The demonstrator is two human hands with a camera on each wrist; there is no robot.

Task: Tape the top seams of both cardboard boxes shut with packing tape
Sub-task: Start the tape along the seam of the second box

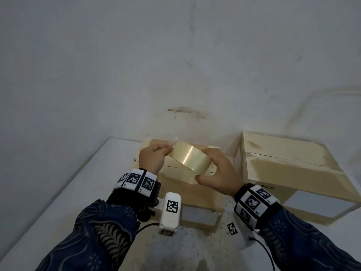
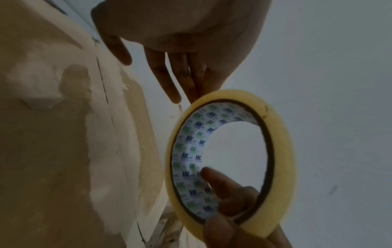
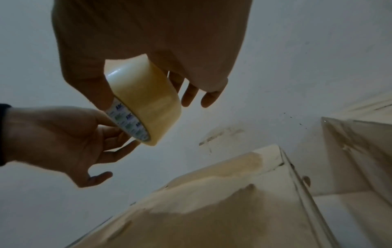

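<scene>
A roll of clear packing tape hangs in the air over the smaller cardboard box. My right hand grips the roll, thumb in the printed core and fingers over the outside. My left hand pinches the loose tape end at the roll's far left edge. The roll shows between both hands in the right wrist view. The smaller box's top seam is a dark line under my hands. The larger box stands to the right, with a glossy line across its top.
Both boxes sit on a white table against a stained grey wall. A narrow gap separates the boxes. A small marker tag lies on the table near the front. The table's left edge runs diagonally at the left.
</scene>
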